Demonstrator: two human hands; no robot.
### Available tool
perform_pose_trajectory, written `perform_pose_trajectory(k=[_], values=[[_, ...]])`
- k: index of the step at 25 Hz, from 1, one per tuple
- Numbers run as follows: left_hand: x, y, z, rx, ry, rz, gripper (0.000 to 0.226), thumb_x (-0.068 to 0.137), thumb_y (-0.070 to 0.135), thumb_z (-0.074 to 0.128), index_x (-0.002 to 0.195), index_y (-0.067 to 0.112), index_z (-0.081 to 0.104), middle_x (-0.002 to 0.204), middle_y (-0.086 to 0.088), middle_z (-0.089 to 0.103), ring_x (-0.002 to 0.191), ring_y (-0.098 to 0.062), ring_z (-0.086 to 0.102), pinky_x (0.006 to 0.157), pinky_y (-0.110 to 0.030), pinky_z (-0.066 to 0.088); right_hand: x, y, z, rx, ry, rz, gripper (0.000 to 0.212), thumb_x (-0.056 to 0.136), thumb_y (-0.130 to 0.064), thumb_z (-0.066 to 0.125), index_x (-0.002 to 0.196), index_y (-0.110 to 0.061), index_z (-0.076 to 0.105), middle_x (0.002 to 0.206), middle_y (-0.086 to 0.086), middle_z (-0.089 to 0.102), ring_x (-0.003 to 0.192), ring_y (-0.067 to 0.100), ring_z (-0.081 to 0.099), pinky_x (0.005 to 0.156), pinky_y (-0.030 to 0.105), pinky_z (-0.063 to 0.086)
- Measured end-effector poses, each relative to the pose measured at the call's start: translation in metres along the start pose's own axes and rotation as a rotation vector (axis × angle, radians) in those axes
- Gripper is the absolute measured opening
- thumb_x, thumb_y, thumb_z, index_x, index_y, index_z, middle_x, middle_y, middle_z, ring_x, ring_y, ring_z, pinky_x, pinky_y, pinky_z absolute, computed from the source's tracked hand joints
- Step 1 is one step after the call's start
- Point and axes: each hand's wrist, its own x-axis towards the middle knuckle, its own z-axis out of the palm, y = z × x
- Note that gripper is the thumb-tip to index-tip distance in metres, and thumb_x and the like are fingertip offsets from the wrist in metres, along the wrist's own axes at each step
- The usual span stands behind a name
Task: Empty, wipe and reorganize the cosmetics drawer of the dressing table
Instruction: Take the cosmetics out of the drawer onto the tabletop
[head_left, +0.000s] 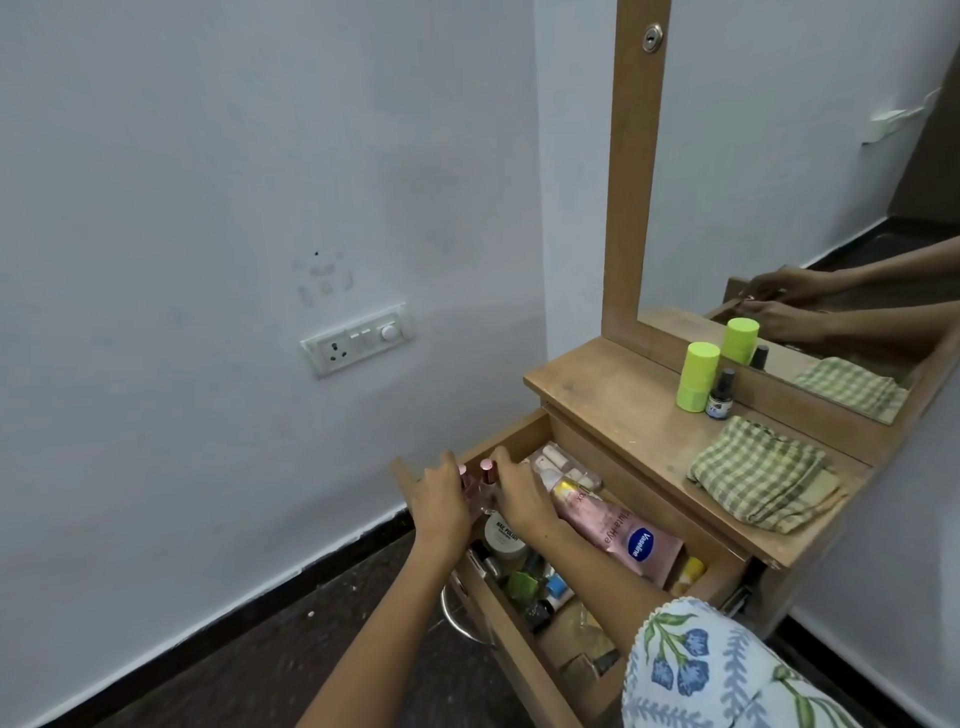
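The cosmetics drawer (519, 670) of the dressing table (613, 410) is pulled out and still crowded, so the emptying is judged to be at an early stage. At the drawer's far left corner two small pink-capped bottles (482, 480) are being taken: the left hand (441, 499) is curled around the nearer one, and the right hand (519, 493) is curled over the other; how firmly each is pinched cannot be told, since the fingers hide the glass. Along the drawer's back wall a pink Vaseline tube (613, 519) lies on its side, and a white nail-polish remover jar (503, 535) sits just beneath the hands, with small items packed toward the near end. On the tabletop a green canister (696, 376) and a small dark bottle (721, 395) stand near the mirror edge, and a folded checked cloth (763, 478) lies toward the right edge. For this step, the bottles should be lifted straight up and kept upright so that neighbours are not knocked, then set down on the bare wood at the top's left end, grouped by kind, with the cloth kept free for wiping.
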Motion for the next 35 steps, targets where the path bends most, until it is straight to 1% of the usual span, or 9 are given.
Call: perform_pose_trajectory(k=[3,6,9,14,17,20,23,29,35], values=[[0.003,0.002,0.006,0.043,-0.016,-0.026,0.007,0.089,0.003,0.05,0.096,0.004,0.052,0.076,-0.01,0.067,0.071,-0.027,0.064,0.068,-0.027,0.038,-0.003,0.0,-0.009,0.051,0.024,0.005,0.025,0.09,-0.003,0.054,0.111,-0.009,0.041,0.099,0.014,0.066,0.089,0.027,0.065,0.07,0.035,0.053],[0.006,0.004,0.011,0.061,-0.036,-0.029,0.013,0.088,0.002,0.053,0.101,0.002,0.05,0.082,-0.012,0.069,0.072,-0.026,0.065,0.058,-0.027,0.037,-0.009,-0.003,-0.031,0.188,0.133,0.019,0.036,0.091,-0.002,0.058,0.119,-0.011,0.038,0.097,0.013,0.067,0.086,0.021,0.066,0.063,0.028,0.052],[0.009,0.007,0.014,0.083,-0.048,-0.057,0.019,0.09,0.007,0.056,0.104,0.006,0.043,0.084,-0.01,0.067,0.064,-0.021,0.056,0.056,-0.029,0.037,-0.022,0.002,-0.056,0.274,0.253,-0.005,0.044,0.089,-0.002,0.061,0.122,-0.015,0.034,0.09,0.012,0.067,0.08,0.022,0.067,0.065,0.034,0.057],[0.012,0.007,0.015,0.081,-0.08,-0.011,0.023,0.093,0.01,0.052,0.104,0.01,0.032,0.079,-0.008,0.059,0.061,-0.022,0.047,0.054,-0.032,0.036,-0.05,0.024,-0.083,0.221,0.289,-0.103,0.046,0.089,-0.009,0.062,0.12,-0.026,0.033,0.09,0.007,0.067,0.074,0.019,0.066,0.063,0.039,0.057],[0.009,0.01,0.009,-0.008,-0.034,0.03,0.023,0.091,0.008,0.052,0.097,0.013,0.03,0.069,-0.005,0.054,0.056,-0.023,0.046,0.05,-0.033,0.035,-0.058,0.034,-0.097,0.197,0.322,-0.162,0.046,0.09,-0.011,0.063,0.123,-0.025,0.035,0.092,0.008,0.067,0.078,0.019,0.067,0.068,0.042,0.058],[0.009,0.025,-0.006,-0.172,0.047,0.12,0.024,0.092,0.004,0.052,0.106,0.012,0.035,0.066,-0.003,0.053,0.05,-0.017,0.046,0.041,-0.021,0.03,-0.06,0.039,-0.121,0.195,0.425,-0.172,0.043,0.09,-0.009,0.062,0.124,-0.022,0.038,0.094,0.007,0.066,0.079,0.018,0.067,0.065,0.035,0.059],[0.02,0.06,-0.025,-0.326,0.137,0.254,0.025,0.089,0.006,0.06,0.109,0.006,0.045,0.074,0.001,0.057,0.057,-0.013,0.049,0.047,-0.013,0.033,-0.058,0.049,-0.151,0.185,0.568,-0.139,0.044,0.088,-0.003,0.063,0.122,-0.021,0.042,0.099,0.006,0.064,0.081,0.017,0.065,0.066,0.028,0.058],[0.058,0.132,-0.005,-0.431,0.093,0.367,0.038,0.081,0.004,0.068,0.113,0.016,0.051,0.083,-0.004,0.065,0.074,-0.018,0.062,0.065,-0.033,0.052,-0.048,0.083,-0.183,0.1,0.611,0.006,0.046,0.081,0.004,0.067,0.114,-0.02,0.045,0.094,0.004,0.061,0.083,0.022,0.064,0.071,0.043,0.055],[0.086,0.175,0.035,-0.444,0.013,0.471,0.033,0.081,0.006,0.068,0.105,0.02,0.051,0.073,-0.004,0.065,0.068,-0.017,0.062,0.065,-0.042,0.054,-0.037,0.091,-0.181,-0.073,0.645,0.058,0.045,0.082,-0.011,0.073,0.115,-0.022,0.044,0.088,0.005,0.066,0.077,0.025,0.067,0.061,0.039,0.055]])
